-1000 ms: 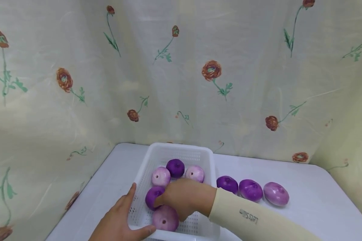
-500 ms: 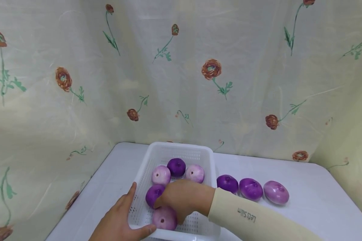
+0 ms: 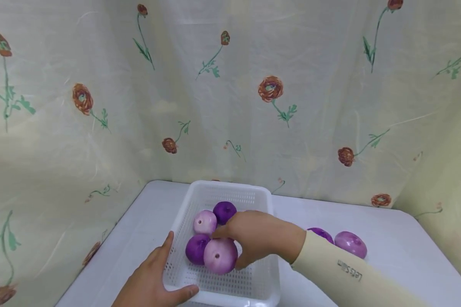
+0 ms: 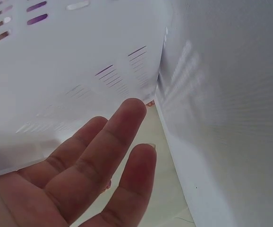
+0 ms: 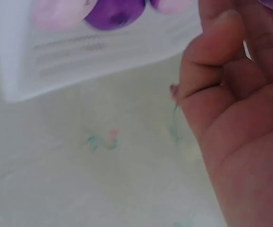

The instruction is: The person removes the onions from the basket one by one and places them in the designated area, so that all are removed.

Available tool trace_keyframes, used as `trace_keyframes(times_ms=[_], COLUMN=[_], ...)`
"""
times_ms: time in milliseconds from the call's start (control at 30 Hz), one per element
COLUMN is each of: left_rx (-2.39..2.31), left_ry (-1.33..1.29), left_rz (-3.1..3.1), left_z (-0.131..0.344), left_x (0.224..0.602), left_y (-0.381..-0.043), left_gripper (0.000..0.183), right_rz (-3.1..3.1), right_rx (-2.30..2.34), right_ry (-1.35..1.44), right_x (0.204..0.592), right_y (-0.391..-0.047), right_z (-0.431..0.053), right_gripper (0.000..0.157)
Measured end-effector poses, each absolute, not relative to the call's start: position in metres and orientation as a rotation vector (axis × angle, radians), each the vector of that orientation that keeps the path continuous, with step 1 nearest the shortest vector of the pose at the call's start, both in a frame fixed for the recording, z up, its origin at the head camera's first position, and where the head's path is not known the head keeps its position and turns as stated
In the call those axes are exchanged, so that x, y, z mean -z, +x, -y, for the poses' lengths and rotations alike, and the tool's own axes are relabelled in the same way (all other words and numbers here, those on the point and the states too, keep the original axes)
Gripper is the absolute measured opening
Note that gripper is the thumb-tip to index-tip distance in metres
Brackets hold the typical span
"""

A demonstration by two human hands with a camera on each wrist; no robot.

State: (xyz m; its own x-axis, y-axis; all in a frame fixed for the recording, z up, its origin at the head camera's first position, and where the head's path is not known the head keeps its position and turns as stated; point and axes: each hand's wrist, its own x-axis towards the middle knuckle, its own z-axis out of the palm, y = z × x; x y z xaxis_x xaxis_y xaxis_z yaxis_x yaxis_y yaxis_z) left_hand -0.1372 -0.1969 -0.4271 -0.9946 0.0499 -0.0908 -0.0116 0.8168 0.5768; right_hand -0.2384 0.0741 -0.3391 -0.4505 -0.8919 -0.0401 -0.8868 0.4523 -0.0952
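Note:
My right hand (image 3: 265, 234) grips a light purple onion (image 3: 220, 258) between thumb and fingers, over the white plastic basket (image 3: 230, 186). The held onion overlaps a darker purple onion (image 3: 196, 249) in the head view. Behind these sit a pale pink onion (image 3: 205, 221) and a deep purple one (image 3: 225, 211). My left hand (image 3: 150, 273) rests at the basket's near left corner, thumb on the front rim, fingers along the outer left side. Its fingers (image 4: 113, 137) are loosely extended beside the basket wall in the left wrist view.
To the right of the basket, a purple onion (image 3: 322, 234) and a light purple onion (image 3: 351, 244) lie on the white table (image 3: 392, 238). The right forearm's cream sleeve (image 3: 353, 273) crosses in front of them. A flowered curtain (image 3: 311, 106) hangs behind the table.
The right hand has lifted the light purple onion from the basket's near left part, moving up and to the right. Its forearm now covers the nearest onion on the table. The left hand stays put.

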Motion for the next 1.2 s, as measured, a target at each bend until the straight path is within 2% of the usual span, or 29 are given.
trace_keyframes(times_ms=[533, 767, 933, 1200], left_rx=[-0.926, -0.925, -0.936, -1.000], left_ry=[0.124, 0.071, 0.073, 0.138], left_rz=[-2.934, -2.904, -2.895, -2.892], left_z=[0.201, 0.199, 0.198, 0.197], left_x=[0.428, 0.427, 0.428, 0.430], left_y=[-0.139, -0.138, -0.139, -0.138], left_gripper=[0.140, 0.143, 0.143, 0.139], right_rz=[-2.878, -3.007, -3.075, -3.007], right_rx=[0.737, 0.868, 0.942, 1.056], right_ry=[-1.205, -1.065, -0.942, -0.704], right_x=[0.327, 0.337, 0.347, 0.373], right_y=[-0.233, -0.222, -0.210, -0.194], right_z=[-0.186, -0.227, -0.253, -0.271], right_gripper=[0.075, 0.079, 0.073, 0.071])
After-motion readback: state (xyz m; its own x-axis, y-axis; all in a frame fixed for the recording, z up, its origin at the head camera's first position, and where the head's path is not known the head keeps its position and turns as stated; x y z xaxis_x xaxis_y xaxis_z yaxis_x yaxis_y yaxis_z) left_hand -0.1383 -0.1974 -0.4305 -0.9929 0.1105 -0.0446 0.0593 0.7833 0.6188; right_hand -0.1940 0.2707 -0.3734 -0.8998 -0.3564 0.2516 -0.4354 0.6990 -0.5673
